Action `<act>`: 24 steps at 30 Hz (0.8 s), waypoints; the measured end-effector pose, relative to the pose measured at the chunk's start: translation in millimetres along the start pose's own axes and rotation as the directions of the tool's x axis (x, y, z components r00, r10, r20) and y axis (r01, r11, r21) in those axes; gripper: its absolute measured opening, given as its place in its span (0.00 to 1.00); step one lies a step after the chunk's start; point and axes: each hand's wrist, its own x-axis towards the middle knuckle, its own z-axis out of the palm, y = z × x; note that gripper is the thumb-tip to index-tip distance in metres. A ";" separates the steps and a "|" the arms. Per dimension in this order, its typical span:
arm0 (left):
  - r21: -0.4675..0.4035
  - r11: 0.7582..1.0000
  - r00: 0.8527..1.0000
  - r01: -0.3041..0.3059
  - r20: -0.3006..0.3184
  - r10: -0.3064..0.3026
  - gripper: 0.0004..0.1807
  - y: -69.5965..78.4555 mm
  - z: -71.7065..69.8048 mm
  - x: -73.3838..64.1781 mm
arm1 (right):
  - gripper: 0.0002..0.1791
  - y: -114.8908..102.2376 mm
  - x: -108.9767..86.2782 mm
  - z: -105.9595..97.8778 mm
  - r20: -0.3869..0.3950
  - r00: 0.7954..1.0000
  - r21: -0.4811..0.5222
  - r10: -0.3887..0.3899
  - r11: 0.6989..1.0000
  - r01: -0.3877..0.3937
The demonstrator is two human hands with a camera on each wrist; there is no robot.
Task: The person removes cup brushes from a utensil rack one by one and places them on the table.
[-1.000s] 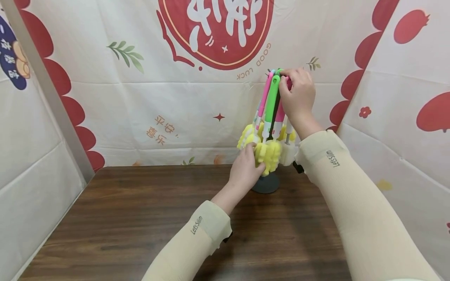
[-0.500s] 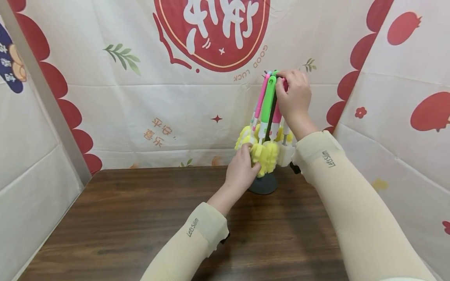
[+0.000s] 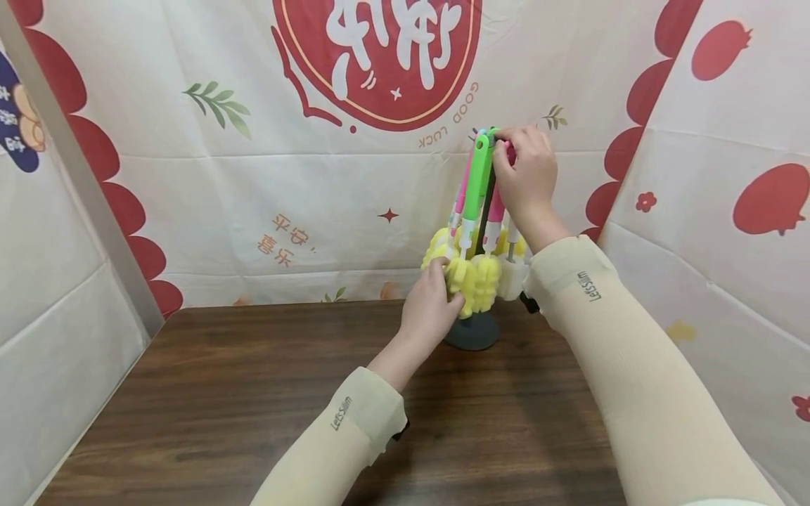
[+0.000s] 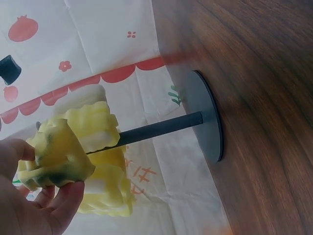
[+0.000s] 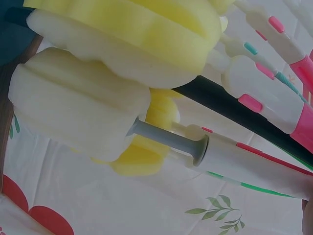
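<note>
A brush stand (image 3: 473, 333) with a round dark base stands on the table, its black pole (image 4: 161, 128) upright. Several sponge bottle brushes hang around it. My left hand (image 3: 427, 306) grips the yellow sponge head (image 4: 56, 156) of the green-handled brush (image 3: 476, 184), thumb and fingers on opposite sides. That handle leans slightly right, its holed end near the stand's top. My right hand (image 3: 530, 172) pinches at the stand's top, over the pink handle (image 3: 496, 207); its fingertips are partly hidden. Below it hangs a white sponge brush (image 5: 80, 105) with a grey neck.
The brown wooden table (image 3: 272, 400) stretches in front and to the left. A printed white cloth (image 3: 354, 204) hangs close behind the stand, with another cloth side (image 3: 702, 281) to the right.
The green-handled brush has shifted a little left with my left hand, covering more of the pink handle behind it. My right hand stays at the stand's top; the head view has shifted slightly.
</note>
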 end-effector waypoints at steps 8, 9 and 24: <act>0.013 1.000 1.000 -0.008 0.004 0.008 0.29 -3.7 -3.0 -3.5 | 0.20 0.9 -0.4 0.9 -0.005 1.000 -0.001 0.000 1.000 0.000; 0.014 1.000 1.000 -0.009 0.004 0.009 0.29 -4.0 -3.5 -4.1 | 0.20 0.8 -0.4 0.9 -0.005 1.000 -0.002 -0.002 1.000 0.002; 0.013 1.000 1.000 -0.009 0.000 0.009 0.29 -10.6 -9.0 -11.4 | 0.20 -1.0 -0.5 0.7 -0.006 1.000 0.008 0.009 1.000 -0.009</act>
